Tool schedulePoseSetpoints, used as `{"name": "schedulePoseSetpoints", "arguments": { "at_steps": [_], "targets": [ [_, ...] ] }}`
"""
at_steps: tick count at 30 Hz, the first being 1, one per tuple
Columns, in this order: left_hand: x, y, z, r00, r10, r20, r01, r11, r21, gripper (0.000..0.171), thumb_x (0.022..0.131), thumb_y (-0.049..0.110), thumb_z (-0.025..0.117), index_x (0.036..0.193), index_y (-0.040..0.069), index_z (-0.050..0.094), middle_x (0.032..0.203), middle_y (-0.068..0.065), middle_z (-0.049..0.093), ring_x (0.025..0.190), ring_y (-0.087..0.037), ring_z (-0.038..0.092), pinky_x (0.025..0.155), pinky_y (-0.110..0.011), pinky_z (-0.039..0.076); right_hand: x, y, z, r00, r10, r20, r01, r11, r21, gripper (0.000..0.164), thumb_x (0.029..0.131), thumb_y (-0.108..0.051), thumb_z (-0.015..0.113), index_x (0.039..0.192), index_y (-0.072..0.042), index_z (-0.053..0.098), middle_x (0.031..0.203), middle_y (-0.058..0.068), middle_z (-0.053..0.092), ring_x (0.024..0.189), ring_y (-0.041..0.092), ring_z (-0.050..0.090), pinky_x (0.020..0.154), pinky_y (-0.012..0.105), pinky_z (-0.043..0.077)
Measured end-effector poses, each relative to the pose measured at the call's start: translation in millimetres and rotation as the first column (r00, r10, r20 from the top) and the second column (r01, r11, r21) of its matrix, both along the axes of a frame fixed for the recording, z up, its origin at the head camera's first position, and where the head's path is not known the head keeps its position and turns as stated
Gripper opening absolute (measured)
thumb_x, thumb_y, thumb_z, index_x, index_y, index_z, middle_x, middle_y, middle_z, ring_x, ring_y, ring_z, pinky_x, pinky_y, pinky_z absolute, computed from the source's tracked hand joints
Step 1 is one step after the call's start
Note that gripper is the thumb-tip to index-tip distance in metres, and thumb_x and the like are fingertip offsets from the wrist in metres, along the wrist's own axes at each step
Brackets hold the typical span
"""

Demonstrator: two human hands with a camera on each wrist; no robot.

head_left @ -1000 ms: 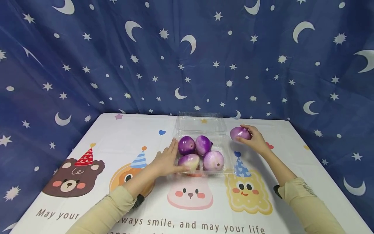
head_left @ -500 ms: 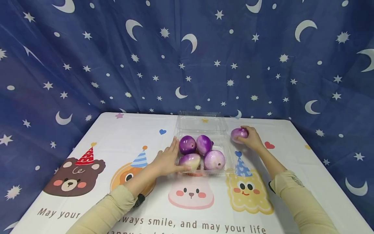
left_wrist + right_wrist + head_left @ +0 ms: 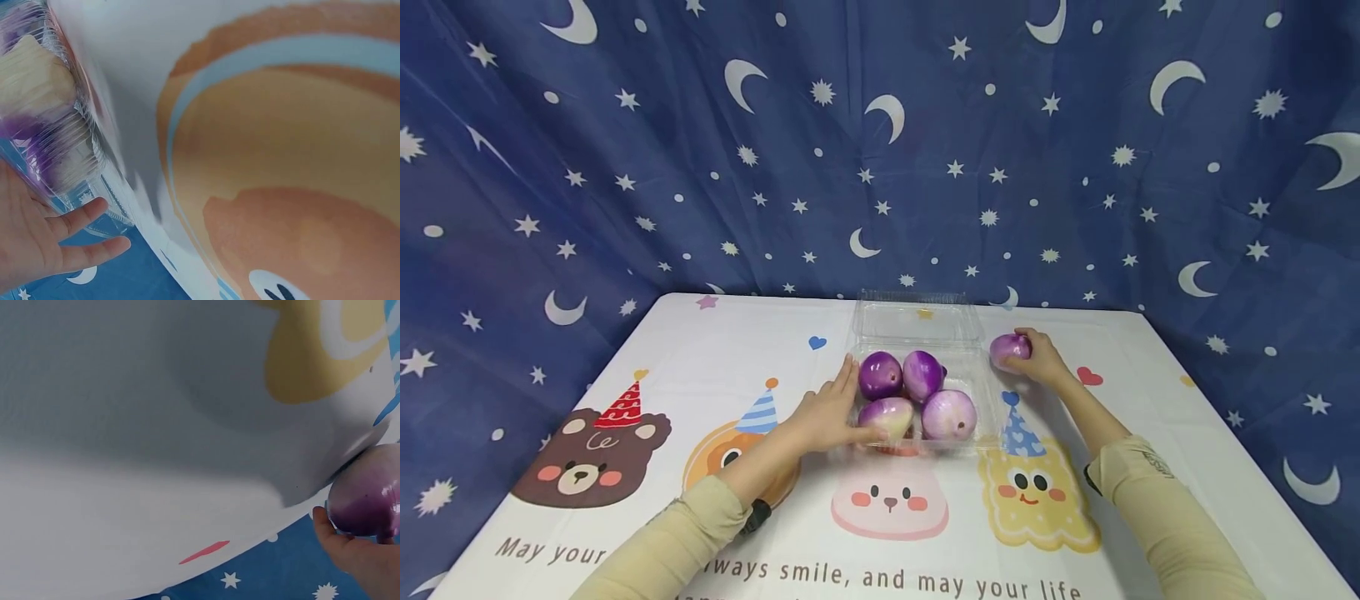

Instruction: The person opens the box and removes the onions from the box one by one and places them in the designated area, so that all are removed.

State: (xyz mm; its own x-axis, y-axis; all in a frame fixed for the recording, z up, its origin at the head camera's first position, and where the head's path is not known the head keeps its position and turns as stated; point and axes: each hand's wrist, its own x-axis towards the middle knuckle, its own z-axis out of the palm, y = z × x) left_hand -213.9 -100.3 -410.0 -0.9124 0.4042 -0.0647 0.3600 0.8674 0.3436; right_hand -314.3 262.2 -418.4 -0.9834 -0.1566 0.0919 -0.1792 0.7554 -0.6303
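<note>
Got an onion (image 3: 1009, 352) pinched in my right hand (image 3: 1041, 360), just right of the clear plastic box (image 3: 989, 404) near the far edge of the table (image 3: 752, 333). My left hand (image 3: 826, 417) is spread against the box's left side, lid (image 3: 917, 323) folded back, four more onions (image 3: 950, 415) sitting inside.

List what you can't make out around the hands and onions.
Head view: part of the held onion, hidden by the right hand.
Head view: some printed text, covered by the left sleeve.
Left wrist view: onions in the clear container, blurred by its ridged wall and cut off by the left edge.
Right wrist view: the held onion, cut off by the right edge.
</note>
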Motion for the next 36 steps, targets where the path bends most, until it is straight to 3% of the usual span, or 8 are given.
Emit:
{"name": "schedulePoseSetpoints", "arguments": {
  "at_steps": [9, 17, 20, 23, 26, 29, 32, 36],
  "targets": [
    [2.7, -2, -1.3, 1.000, 0.011, -0.001, -0.011, 1.000, 0.007, 0.117, 0.074, 0.070, 0.061, 0.150, 0.000, 0.007, 0.158, -0.018, 0.000, 0.131, -0.044, 0.039, 0.095, -0.065, 0.039, 6.1, -6, 0.9, 1.000, -0.022, 0.021, 0.021, 1.000, 0.020, 0.079, 0.077, -0.016, 0.071, 0.136, 0.015, 0.029, 0.128, 0.043, 0.037, 0.120, 0.053, 0.039, 0.104, 0.060, 0.034],
    [-0.3, -2, -3.7, 1.000, 0.010, 0.023, -0.011, 1.000, 0.013, 0.118, 0.074, 0.072, 0.059, 0.151, 0.001, 0.004, 0.158, -0.017, -0.003, 0.132, -0.043, 0.038, 0.096, -0.066, 0.038, 8.9, -9, 4.9, 0.995, -0.022, 0.098, 0.014, 0.997, 0.081, 0.084, 0.078, -0.021, 0.071, 0.140, 0.012, 0.023, 0.132, 0.042, 0.032, 0.120, 0.055, 0.037, 0.102, 0.063, 0.035],
    [-0.7, -2, -3.3, 0.999, 0.011, 0.032, -0.012, 1.000, 0.013, 0.118, 0.074, 0.072, 0.059, 0.151, 0.002, 0.003, 0.158, -0.015, -0.004, 0.132, -0.044, 0.038, 0.096, -0.066, 0.038, 11.0, -10, 7.7, 0.998, -0.024, 0.066, 0.016, 0.993, 0.117, 0.080, 0.081, -0.023, 0.069, 0.140, 0.009, 0.026, 0.136, 0.041, 0.029, 0.124, 0.057, 0.032, 0.102, 0.065, 0.032],
    [0.0, -1, -2.2, 0.999, 0.015, 0.040, -0.016, 1.000, 0.008, 0.118, 0.074, 0.071, 0.060, 0.151, 0.002, 0.003, 0.158, -0.015, -0.005, 0.130, -0.045, 0.040, 0.095, -0.065, 0.040, 15.6, -13, 10.1, 0.999, 0.001, -0.048, 0.006, 0.990, 0.138, 0.070, 0.083, -0.021, 0.067, 0.137, 0.008, 0.032, 0.139, 0.040, 0.030, 0.128, 0.057, 0.027, 0.104, 0.068, 0.027],
    [0.6, 0, -1.6, 0.999, 0.016, 0.042, -0.016, 1.000, 0.015, 0.118, 0.074, 0.071, 0.060, 0.151, 0.002, 0.004, 0.158, -0.015, -0.005, 0.129, -0.045, 0.041, 0.095, -0.065, 0.040, 23.5, -18, 13.1, 0.981, 0.046, -0.190, -0.021, 0.991, 0.132, 0.059, 0.083, -0.014, 0.066, 0.132, 0.007, 0.041, 0.136, 0.037, 0.037, 0.127, 0.054, 0.031, 0.106, 0.066, 0.025],
    [0.7, 1, -1.9, 0.999, 0.011, 0.043, -0.012, 1.000, 0.022, 0.118, 0.074, 0.072, 0.059, 0.151, 0.001, 0.004, 0.158, -0.015, -0.005, 0.130, -0.045, 0.040, 0.095, -0.065, 0.039, 34.5, -29, 18.5, 0.954, 0.095, -0.286, -0.062, 0.991, 0.121, 0.047, 0.084, -0.009, 0.066, 0.125, 0.007, 0.050, 0.129, 0.033, 0.049, 0.121, 0.050, 0.042, 0.104, 0.063, 0.031],
    [1.1, 0, -2.0, 0.999, 0.013, 0.042, -0.014, 1.000, 0.014, 0.118, 0.074, 0.072, 0.059, 0.151, 0.001, 0.004, 0.158, -0.015, -0.005, 0.130, -0.044, 0.041, 0.094, -0.065, 0.040, 48.1, -44, 27.3, 0.942, 0.165, -0.293, -0.136, 0.984, 0.116, 0.037, 0.086, -0.011, 0.065, 0.118, 0.006, 0.056, 0.122, 0.028, 0.057, 0.115, 0.046, 0.050, 0.098, 0.059, 0.040],
    [0.5, 0, -0.6, 0.999, 0.015, 0.043, -0.015, 1.000, -0.001, 0.118, 0.074, 0.071, 0.059, 0.151, 0.001, 0.003, 0.158, -0.015, -0.005, 0.129, -0.045, 0.041, 0.094, -0.064, 0.040, 65.3, -63, 36.7, 0.955, 0.212, -0.206, -0.196, 0.976, 0.096, 0.033, 0.088, -0.017, 0.065, 0.112, 0.005, 0.061, 0.114, 0.023, 0.063, 0.104, 0.042, 0.060, 0.088, 0.051, 0.051]
  ]
}}
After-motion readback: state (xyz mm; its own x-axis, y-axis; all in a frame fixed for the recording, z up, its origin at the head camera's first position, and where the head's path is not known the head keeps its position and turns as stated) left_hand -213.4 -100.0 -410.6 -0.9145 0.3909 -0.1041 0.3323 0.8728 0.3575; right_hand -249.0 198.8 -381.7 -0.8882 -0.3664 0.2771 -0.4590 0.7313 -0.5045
